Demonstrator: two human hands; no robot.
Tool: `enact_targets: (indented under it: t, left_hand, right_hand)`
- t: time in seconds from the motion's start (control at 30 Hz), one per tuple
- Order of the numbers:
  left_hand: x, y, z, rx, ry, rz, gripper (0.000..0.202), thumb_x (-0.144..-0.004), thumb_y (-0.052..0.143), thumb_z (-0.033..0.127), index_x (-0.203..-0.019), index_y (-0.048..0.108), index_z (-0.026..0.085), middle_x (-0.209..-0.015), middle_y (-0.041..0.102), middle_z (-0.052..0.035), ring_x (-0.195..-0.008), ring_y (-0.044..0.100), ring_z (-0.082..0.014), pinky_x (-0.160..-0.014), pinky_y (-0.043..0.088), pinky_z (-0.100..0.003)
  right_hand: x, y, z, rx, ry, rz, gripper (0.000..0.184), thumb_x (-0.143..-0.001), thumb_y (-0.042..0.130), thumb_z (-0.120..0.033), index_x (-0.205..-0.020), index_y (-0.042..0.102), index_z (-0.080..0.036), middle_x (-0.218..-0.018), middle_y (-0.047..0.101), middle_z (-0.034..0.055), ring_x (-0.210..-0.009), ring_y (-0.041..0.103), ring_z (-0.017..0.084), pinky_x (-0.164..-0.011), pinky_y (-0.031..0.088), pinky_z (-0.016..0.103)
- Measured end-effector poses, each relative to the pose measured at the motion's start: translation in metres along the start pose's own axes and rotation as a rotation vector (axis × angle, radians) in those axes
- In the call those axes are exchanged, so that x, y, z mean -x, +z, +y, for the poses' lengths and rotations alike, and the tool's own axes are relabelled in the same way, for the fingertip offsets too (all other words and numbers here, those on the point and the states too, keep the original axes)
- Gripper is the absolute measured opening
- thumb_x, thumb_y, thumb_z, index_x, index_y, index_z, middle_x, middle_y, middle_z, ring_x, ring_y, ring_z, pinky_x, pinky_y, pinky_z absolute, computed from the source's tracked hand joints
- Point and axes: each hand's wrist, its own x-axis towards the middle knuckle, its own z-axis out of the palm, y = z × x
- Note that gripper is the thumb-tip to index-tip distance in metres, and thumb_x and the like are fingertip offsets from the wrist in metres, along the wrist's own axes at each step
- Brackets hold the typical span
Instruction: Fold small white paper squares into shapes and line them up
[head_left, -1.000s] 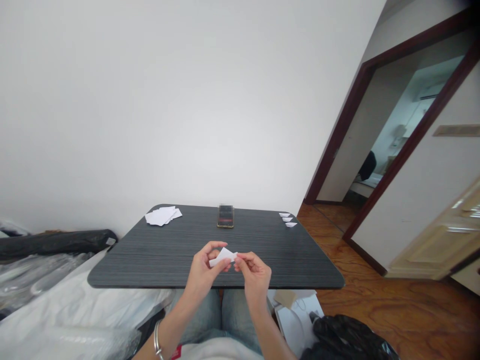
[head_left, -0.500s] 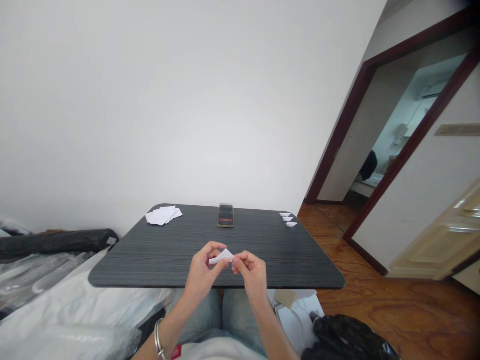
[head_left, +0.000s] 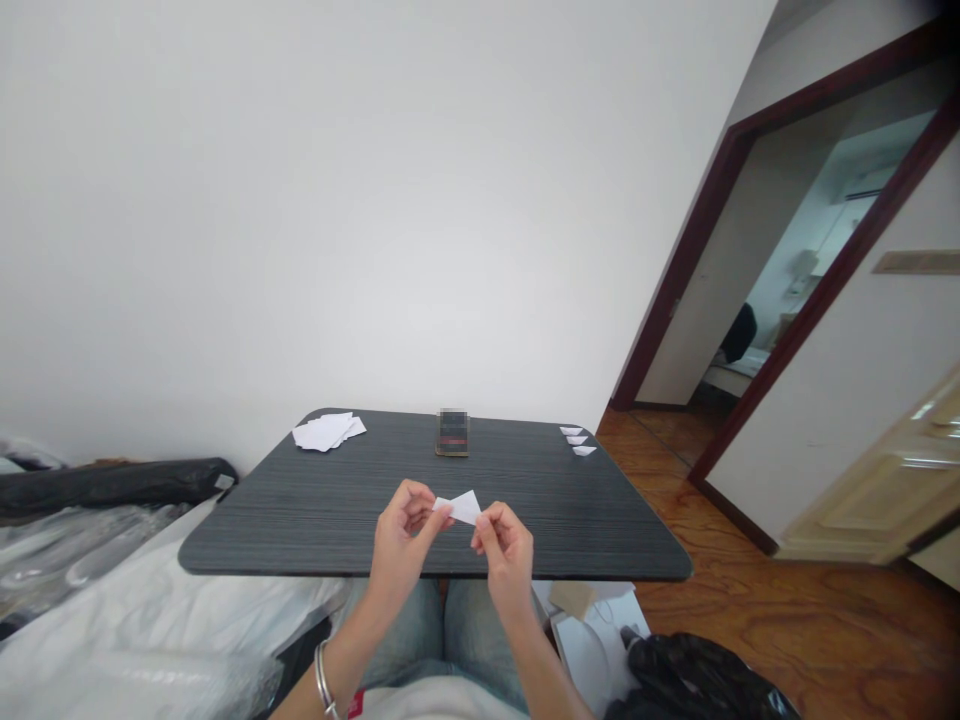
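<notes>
Above the near edge of a dark grey table (head_left: 315, 520), both hands hold a small folded white paper (head_left: 463, 507). My left hand (head_left: 401, 543) pinches its left end between thumb and fingers. My right hand (head_left: 507, 546) pinches its right end from below. The paper is a small pointed shape, held level a little above the tabletop. A silver bracelet (head_left: 324, 680) is on my left wrist.
A loose pile of white paper sheets (head_left: 325, 431) lies at the table's far left. A phone (head_left: 452, 433) stands at the far middle. Three small folded paper pieces (head_left: 576, 440) sit at the far right. Plastic-wrapped bundles lie left; a black bag (head_left: 690, 680) and wooden floor are right.
The folded paper has been turned and shifted slightly right, now sticking out between the two hands. Both hands rose a little and regripped it.
</notes>
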Motion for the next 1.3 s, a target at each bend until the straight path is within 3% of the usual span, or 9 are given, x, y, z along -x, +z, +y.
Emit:
enact_targets:
  t: [0.17,0.3,0.47,0.7,0.83,1.0,1.3]
  left_hand:
    - [0.003,-0.001,-0.009,-0.140,0.159,0.139,0.009,-0.071,0.058,0.019,-0.069,0.050,0.016,-0.064,0.058,0.0032,-0.061,0.061,-0.0117,-0.063,0.049,-0.022]
    - [0.000,-0.002,-0.009,-0.106,0.079,0.111,0.010,-0.071,0.059,0.021,-0.080,0.058,0.015,-0.069,0.065,-0.0006,-0.061,0.064,-0.0139,-0.062,0.051,-0.023]
    - [-0.002,-0.003,-0.007,-0.070,-0.021,0.123,0.013,-0.067,0.062,0.023,-0.076,0.063,0.013,-0.067,0.068,-0.0027,-0.060,0.064,-0.0154,-0.061,0.052,-0.024]
    - [-0.004,-0.007,-0.009,-0.153,0.085,0.140,0.021,-0.068,0.061,0.026,-0.085,0.065,0.015,-0.079,0.069,-0.0044,-0.069,0.064,-0.0170,-0.066,0.051,-0.027]
    - [-0.003,-0.008,-0.006,-0.221,0.134,0.160,0.012,-0.068,0.062,0.025,-0.073,0.067,0.016,-0.072,0.069,-0.0032,-0.067,0.063,-0.0172,-0.065,0.051,-0.027]
    - [-0.003,-0.006,-0.006,-0.234,0.077,0.212,0.012,-0.064,0.064,0.026,-0.071,0.068,0.017,-0.067,0.069,-0.0021,-0.063,0.063,-0.0177,-0.061,0.050,-0.027]
    - [-0.009,-0.010,-0.010,-0.252,-0.029,0.134,0.015,-0.065,0.062,0.027,-0.072,0.068,0.015,-0.064,0.067,-0.0020,-0.059,0.061,-0.0154,-0.060,0.048,-0.024]
  right_hand:
    - [0.001,0.003,-0.001,-0.027,0.031,0.016,0.024,-0.081,0.047,-0.031,-0.063,0.047,-0.017,-0.052,0.045,-0.0030,-0.048,0.041,0.010,-0.047,0.032,0.021]
    - [0.001,0.004,-0.002,-0.032,0.019,0.030,0.023,-0.081,0.048,-0.032,-0.063,0.047,-0.017,-0.052,0.045,-0.0030,-0.048,0.041,0.010,-0.046,0.032,0.021]
    - [-0.001,0.004,-0.003,-0.012,-0.008,0.044,0.022,-0.082,0.047,-0.030,-0.064,0.048,-0.017,-0.053,0.045,-0.0032,-0.048,0.041,0.010,-0.047,0.033,0.022]
    - [0.000,0.005,-0.004,0.053,-0.045,0.047,0.022,-0.082,0.047,-0.027,-0.062,0.047,-0.017,-0.054,0.045,-0.0029,-0.050,0.043,0.010,-0.048,0.034,0.022]
    - [0.000,0.006,-0.004,0.064,-0.048,0.052,0.021,-0.082,0.046,-0.026,-0.063,0.048,-0.017,-0.054,0.046,-0.0025,-0.050,0.044,0.010,-0.048,0.035,0.022]
    - [0.001,0.005,-0.002,0.074,-0.043,0.057,0.021,-0.082,0.046,-0.027,-0.063,0.047,-0.017,-0.055,0.045,-0.0025,-0.050,0.044,0.010,-0.048,0.035,0.021]
    - [0.001,0.005,-0.003,0.118,-0.078,0.048,0.021,-0.081,0.047,-0.025,-0.062,0.047,-0.018,-0.056,0.045,-0.0026,-0.051,0.046,0.011,-0.050,0.036,0.021]
